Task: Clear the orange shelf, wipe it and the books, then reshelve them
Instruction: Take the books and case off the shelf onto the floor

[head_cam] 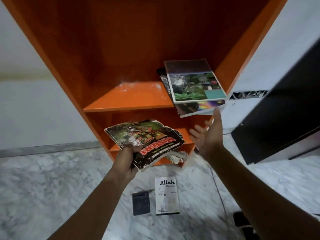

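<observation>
The orange shelf (128,99) stands in front of me, its middle board dusty with white specks at the back. My left hand (128,157) grips a worn dark book (147,141) with red lettering, held in front of the lower compartment. A stack of books (195,84) leans at the right end of the middle board, the top one with a garden photo cover; the lowest book (199,109) juts over the front edge. My right hand (207,135) is open, palm up, just below that overhanging book, not touching it.
On the marble floor (52,187) lie a white book (166,195) and a small dark notebook (141,203). Crumpled paper or cloth (178,155) sits at the shelf's bottom. A black cabinet (277,110) stands to the right, and a cable (219,189) runs across the floor.
</observation>
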Motion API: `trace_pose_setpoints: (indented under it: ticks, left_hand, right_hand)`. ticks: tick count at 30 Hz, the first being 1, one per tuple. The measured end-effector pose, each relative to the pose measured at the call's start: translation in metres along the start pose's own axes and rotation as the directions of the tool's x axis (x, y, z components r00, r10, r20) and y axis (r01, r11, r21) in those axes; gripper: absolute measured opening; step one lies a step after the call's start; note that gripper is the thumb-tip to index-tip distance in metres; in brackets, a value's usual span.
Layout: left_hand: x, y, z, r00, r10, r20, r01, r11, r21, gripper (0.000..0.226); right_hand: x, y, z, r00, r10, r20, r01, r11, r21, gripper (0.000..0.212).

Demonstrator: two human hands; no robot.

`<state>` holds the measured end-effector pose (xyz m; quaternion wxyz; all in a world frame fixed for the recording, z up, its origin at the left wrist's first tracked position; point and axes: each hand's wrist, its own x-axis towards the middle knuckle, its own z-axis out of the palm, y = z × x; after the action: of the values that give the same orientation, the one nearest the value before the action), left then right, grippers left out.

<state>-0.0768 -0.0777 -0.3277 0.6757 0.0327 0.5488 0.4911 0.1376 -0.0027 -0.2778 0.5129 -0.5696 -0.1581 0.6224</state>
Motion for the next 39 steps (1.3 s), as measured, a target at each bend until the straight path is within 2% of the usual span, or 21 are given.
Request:
trace_pose_setpoints:
  ticks: [2, 4, 5, 8, 13, 16, 20, 23, 25, 29, 35, 37, 39]
  left_hand:
    - [-0.012, 0.011, -0.001, 1.0, 0.021, -0.001, -0.021, 0.999, 0.029, 0.03]
    - [-0.022, 0.016, -0.003, 0.999, 0.029, 0.018, -0.03, 0.998, 0.055, 0.028]
    - [-0.025, 0.017, -0.004, 0.999, 0.03, 0.033, -0.032, 0.998, 0.063, 0.028]
    - [-0.028, 0.017, -0.011, 0.998, 0.037, 0.057, -0.04, 0.998, 0.057, 0.032]
    - [-0.036, 0.012, -0.028, 0.993, 0.09, 0.081, -0.096, 0.992, 0.083, 0.038]
    - [-0.047, 0.008, -0.039, 0.988, 0.127, 0.091, -0.139, 0.981, 0.138, 0.047]
    - [-0.07, -0.002, -0.063, 0.988, 0.141, 0.064, -0.153, 0.955, 0.255, 0.048]
    - [-0.084, -0.014, -0.082, 0.99, 0.132, 0.051, -0.142, 0.942, 0.304, 0.051]
    - [-0.093, -0.022, -0.094, 0.99, 0.129, 0.055, -0.14, 0.929, 0.341, 0.05]
    - [-0.09, -0.041, -0.114, 0.987, 0.152, 0.059, -0.163, 0.909, 0.385, 0.048]
    - [-0.02, -0.101, -0.149, 0.961, 0.257, 0.1, -0.274, 0.861, 0.428, 0.045]
    - [0.009, -0.124, -0.154, 0.95, 0.291, 0.113, -0.312, 0.86, 0.403, 0.053]
    - [0.044, -0.156, -0.159, 0.945, 0.311, 0.1, -0.325, 0.877, 0.354, 0.054]
  right_hand:
    - [0.013, -0.025, 0.019, 0.983, 0.096, 0.159, -0.129, 0.97, 0.207, 0.093]
    - [0.021, -0.043, 0.035, 0.956, 0.175, 0.236, -0.248, 0.91, 0.333, 0.083]
    - [0.021, -0.048, 0.043, 0.955, 0.203, 0.216, -0.27, 0.898, 0.347, 0.073]
    - [0.028, -0.047, 0.053, 0.981, 0.182, 0.074, -0.196, 0.931, 0.308, 0.054]
    - [0.021, -0.024, 0.048, 0.998, 0.056, -0.006, -0.053, 0.959, 0.278, 0.06]
    - [-0.004, -0.007, 0.032, 1.0, -0.014, 0.011, 0.01, 0.957, 0.289, 0.052]
    - [-0.051, 0.029, -0.009, 0.995, 0.014, 0.095, -0.04, 0.959, 0.28, 0.03]
    - [-0.091, 0.063, -0.044, 0.992, -0.053, 0.117, 0.023, 0.97, 0.241, 0.02]
    - [-0.123, 0.089, -0.064, 0.985, -0.097, 0.141, 0.062, 0.971, 0.232, 0.02]
    - [-0.141, 0.156, -0.111, 0.998, 0.055, -0.038, -0.044, 0.966, 0.254, 0.046]
    - [-0.041, 0.305, -0.179, 0.891, 0.363, -0.272, -0.308, 0.924, 0.226, 0.056]
    - [0.004, 0.351, -0.197, 0.869, 0.402, -0.287, -0.366, 0.914, 0.173, 0.053]
    - [0.058, 0.406, -0.214, 0.885, 0.397, -0.244, -0.381, 0.918, 0.111, 0.054]
